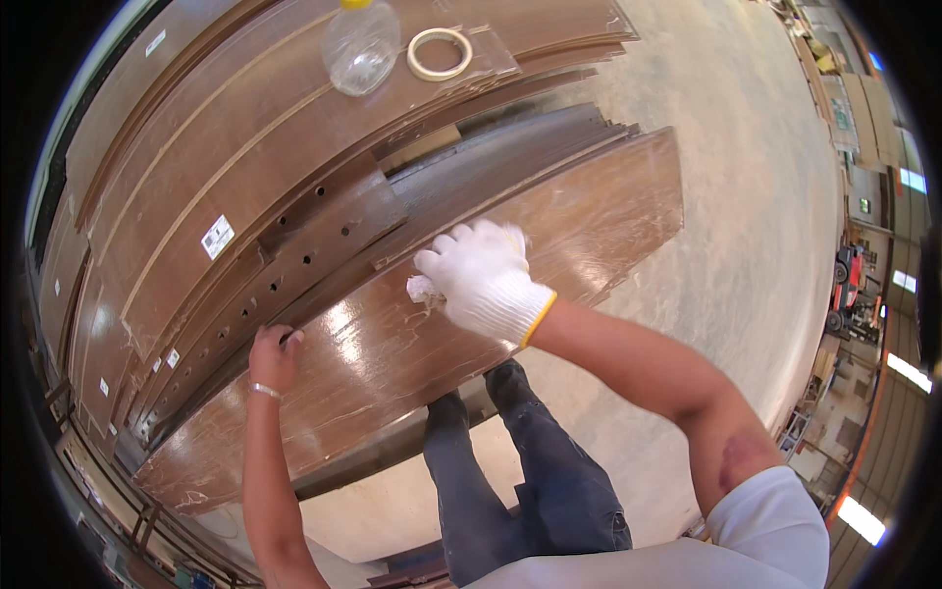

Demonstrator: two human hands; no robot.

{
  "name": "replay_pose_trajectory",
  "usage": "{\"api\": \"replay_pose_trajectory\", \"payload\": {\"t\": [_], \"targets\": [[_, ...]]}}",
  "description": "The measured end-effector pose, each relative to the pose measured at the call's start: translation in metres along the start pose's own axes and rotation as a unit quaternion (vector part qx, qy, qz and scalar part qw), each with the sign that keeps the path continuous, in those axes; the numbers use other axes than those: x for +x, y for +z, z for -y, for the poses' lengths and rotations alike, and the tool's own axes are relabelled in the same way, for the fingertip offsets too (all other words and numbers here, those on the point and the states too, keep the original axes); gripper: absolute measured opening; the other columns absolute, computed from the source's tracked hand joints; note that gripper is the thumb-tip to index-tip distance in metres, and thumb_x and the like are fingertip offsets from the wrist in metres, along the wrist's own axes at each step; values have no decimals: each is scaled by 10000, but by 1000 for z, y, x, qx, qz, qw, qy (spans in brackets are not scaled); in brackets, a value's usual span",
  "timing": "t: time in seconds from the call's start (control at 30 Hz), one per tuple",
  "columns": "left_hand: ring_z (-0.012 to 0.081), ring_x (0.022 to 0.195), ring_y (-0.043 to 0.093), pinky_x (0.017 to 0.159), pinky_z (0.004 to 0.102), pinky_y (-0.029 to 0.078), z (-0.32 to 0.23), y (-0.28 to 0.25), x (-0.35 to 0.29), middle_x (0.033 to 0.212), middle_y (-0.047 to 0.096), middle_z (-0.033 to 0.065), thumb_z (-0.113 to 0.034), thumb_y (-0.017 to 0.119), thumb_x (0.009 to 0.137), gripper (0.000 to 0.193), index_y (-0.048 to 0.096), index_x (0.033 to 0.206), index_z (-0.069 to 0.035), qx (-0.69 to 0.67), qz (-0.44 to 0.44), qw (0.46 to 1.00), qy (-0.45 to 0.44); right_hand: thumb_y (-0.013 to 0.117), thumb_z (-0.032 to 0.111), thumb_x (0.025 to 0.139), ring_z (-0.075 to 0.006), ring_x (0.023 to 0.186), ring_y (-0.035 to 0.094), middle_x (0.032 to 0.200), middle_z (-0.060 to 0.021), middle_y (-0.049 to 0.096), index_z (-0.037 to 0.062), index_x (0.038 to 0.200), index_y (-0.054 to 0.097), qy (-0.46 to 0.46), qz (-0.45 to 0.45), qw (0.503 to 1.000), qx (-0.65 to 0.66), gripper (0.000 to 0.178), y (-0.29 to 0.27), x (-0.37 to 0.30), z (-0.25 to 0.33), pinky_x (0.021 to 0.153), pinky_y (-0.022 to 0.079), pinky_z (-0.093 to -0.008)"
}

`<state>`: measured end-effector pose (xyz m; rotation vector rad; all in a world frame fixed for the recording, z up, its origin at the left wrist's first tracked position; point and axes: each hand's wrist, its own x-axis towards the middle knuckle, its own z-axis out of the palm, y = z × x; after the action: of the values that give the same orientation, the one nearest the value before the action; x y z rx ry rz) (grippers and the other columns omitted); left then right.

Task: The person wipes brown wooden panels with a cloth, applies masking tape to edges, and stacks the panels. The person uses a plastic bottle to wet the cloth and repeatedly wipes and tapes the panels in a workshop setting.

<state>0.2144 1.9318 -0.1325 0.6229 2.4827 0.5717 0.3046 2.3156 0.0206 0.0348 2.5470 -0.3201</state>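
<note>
A long brown panel (559,265) with a glossy, streaked surface lies slantwise in front of me. My right hand (481,270), in a white knit glove with a yellow-edged cuff, is over the middle of the panel. Its fingers are curled round a crumpled white cloth (422,291), which sticks out beside the thumb. At the panel's far edge, toward the left, is my bare left hand (274,359) with a band on the wrist. Its fingers bend round that edge, and their tips are partly hidden.
Beyond the panel are stacked brown boards (265,128), one strip (324,221) having round holes. A clear bottle (360,54) with a yellow cap and a tape roll (416,61) sit on them. Pale floor (736,245) extends right, toward a red forklift (850,280).
</note>
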Motion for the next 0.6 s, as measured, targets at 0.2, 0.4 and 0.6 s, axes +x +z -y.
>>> {"api": "replay_pose_trajectory", "payload": {"t": [0.2, 0.4, 0.6], "targets": [[455, 1050, 669, 943, 510, 533, -2, 24, 10, 1033, 733, 247, -141, 697, 941, 170, 762, 1000, 4, 94, -110, 989, 14, 698, 311, 1015, -271, 1200, 701, 1249, -109, 746, 40, 1249, 665, 238, 35, 668, 704, 359, 79, -104, -65, 1035, 549, -407], [445, 1120, 650, 959, 535, 531, 22, 34, -66, 1110, 720, 232, -55, 654, 887, 178, 753, 1033, -30, 161, 85, 978, -106, 599, 38, 1013, -267, 1199, 698, 1282, -141, 720, -38, 1374, 601, 260, -1, 281, 924, 369, 240, -205, -78, 1063, 560, -436], [489, 1282, 554, 1121, 569, 453, -39, 85, -78, 1322, 650, 259, -36, 654, 864, 375, 700, 1234, 6, 150, 55, 987, 1, 655, 16, 986, -257, 1052, 703, 1195, -98, 730, -8, 1303, 661, 441, -128, 119, 880, 318, 298, -218, -66, 941, 587, -401]]}}
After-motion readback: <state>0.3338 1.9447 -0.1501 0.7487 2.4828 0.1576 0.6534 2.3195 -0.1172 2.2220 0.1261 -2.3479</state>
